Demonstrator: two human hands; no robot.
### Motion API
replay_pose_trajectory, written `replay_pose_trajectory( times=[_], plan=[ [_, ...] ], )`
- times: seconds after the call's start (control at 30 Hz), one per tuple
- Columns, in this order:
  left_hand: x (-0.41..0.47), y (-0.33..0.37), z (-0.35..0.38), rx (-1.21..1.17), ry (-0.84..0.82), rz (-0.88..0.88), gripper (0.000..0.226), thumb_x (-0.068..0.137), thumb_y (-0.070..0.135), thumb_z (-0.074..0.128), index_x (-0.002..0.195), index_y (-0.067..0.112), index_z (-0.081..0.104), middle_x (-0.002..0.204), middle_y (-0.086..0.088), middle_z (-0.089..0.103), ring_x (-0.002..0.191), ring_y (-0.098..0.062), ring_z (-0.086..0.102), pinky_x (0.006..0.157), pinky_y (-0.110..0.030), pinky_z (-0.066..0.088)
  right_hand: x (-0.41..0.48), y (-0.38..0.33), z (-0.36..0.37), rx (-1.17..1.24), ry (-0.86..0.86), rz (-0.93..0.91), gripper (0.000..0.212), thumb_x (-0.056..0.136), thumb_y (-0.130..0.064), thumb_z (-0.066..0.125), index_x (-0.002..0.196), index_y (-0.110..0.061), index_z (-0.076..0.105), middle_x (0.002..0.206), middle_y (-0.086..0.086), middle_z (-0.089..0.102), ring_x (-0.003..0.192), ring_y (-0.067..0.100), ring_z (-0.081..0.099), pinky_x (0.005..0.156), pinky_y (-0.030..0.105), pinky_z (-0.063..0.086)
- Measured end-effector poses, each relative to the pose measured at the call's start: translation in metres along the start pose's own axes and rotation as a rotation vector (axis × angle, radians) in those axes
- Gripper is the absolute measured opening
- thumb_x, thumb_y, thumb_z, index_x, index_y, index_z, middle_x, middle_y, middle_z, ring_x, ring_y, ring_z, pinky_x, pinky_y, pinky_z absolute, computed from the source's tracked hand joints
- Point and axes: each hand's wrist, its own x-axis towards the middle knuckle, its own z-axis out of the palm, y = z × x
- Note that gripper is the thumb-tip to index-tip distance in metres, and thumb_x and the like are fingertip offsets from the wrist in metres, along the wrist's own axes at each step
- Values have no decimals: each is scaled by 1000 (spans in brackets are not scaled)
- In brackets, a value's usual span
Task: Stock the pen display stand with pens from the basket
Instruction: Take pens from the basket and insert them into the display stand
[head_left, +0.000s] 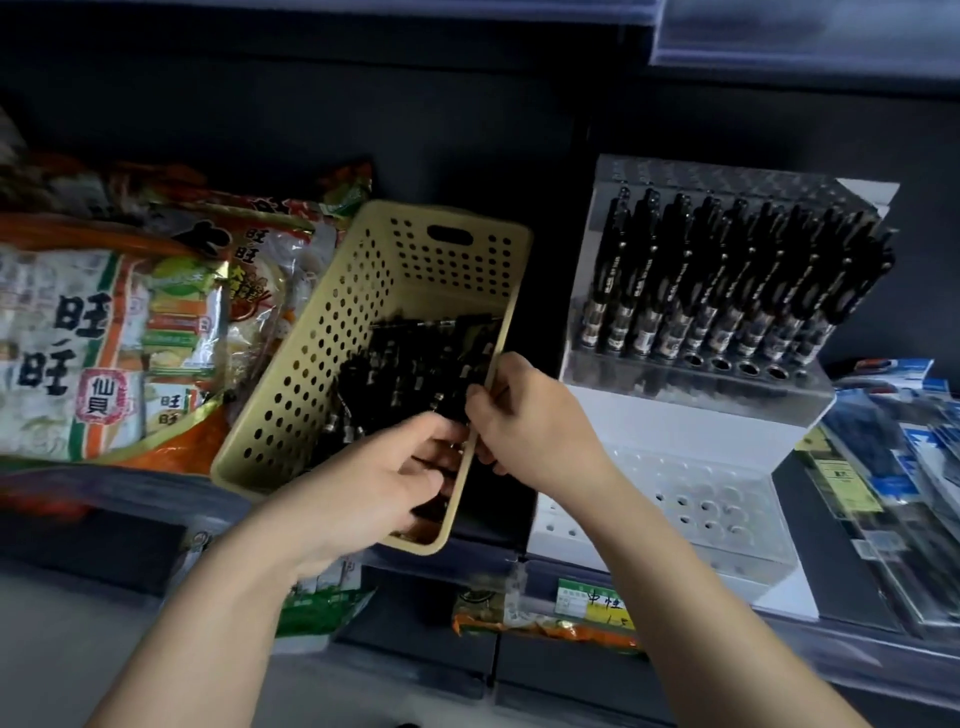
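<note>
A beige perforated basket (332, 332) stands tilted on the shelf and holds a heap of black pens (410, 364). My left hand (384, 478) reaches into the basket's near end, its fingers curled around some black pens. My right hand (524, 415) sits at the basket's right rim, pinching black pens between its fingertips close to the left hand. To the right stands the clear tiered pen display stand (696, 426). Its upper tiers are filled with upright black pens (727, 280), a few holes at the front of them are open, and the lower tier's holes are open.
Large snack bags (104, 332) lie left of the basket, touching it. Blue packaged goods (893, 457) hang right of the stand. Price labels (592, 603) and more snack packs sit on the shelf edge below. A shelf above overhangs the scene.
</note>
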Motion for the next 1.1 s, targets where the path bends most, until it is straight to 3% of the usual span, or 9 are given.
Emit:
replay_pose_trajectory(
  times=[0.13,0.27,0.4,0.53,0.6,0.73,0.9,1.0,1.1],
  plan=[
    [12,-12,-27,515,442,-148,30,98,24,46,126,24,54,128,-1,56,108,-21,58,89,-37,47,1,1,-2,-34,13,-32,20,90,-29,49,83,-11,45,70,10,67,69,30,64,66,41,51],
    [44,-28,-39,628,359,-376,62,92,52,47,138,10,43,133,-9,53,112,-26,54,91,-35,45,-2,-3,-2,-59,1,-82,18,91,-27,49,83,-13,43,70,8,66,69,29,60,61,36,46],
    [71,-33,-27,608,417,-364,78,77,66,58,127,9,40,117,-8,60,98,-27,60,84,-39,51,-5,-6,-4,-71,-13,-126,18,91,-28,50,83,-16,40,67,2,59,66,27,54,56,30,33],
    [84,-27,-20,433,421,-383,72,68,53,75,109,13,32,100,-4,58,88,-24,60,78,-36,50,-5,-6,-5,-77,-17,-143,20,92,-27,50,82,-17,36,61,-3,48,62,24,47,50,31,29],
    [89,-27,-21,235,401,-361,69,63,41,80,114,10,46,101,-4,61,87,-23,61,76,-33,50,-4,-6,-5,-71,-16,-141,20,92,-27,50,82,-16,37,63,-1,50,63,26,49,51,32,28],
    [91,-32,-26,-36,410,-345,35,75,16,72,108,12,63,92,-9,65,80,-23,60,63,-27,46,-5,-7,-5,-77,-9,-136,20,92,-27,50,81,-16,37,60,-4,46,62,25,46,50,31,26],
    [89,-30,-32,-397,532,-319,32,80,0,60,111,1,56,81,-15,60,63,-26,57,54,-27,47,-5,-5,-5,-72,1,-125,20,93,-28,49,81,-18,37,59,-6,46,53,10,43,43,18,26],
    [85,-23,-34,-432,562,-302,20,83,-9,54,101,0,54,71,-18,56,35,-20,53,34,-20,41,-3,-3,-5,-55,4,-104,20,93,-29,49,80,-18,37,64,-1,55,58,18,49,47,27,32],
    [84,-16,-38,-402,599,-267,17,83,-10,54,86,6,51,62,-13,51,24,-10,43,31,-14,33,-1,-3,-4,-43,15,-84,20,93,-29,49,81,-16,38,73,7,63,67,28,55,55,31,36]
  ],
)
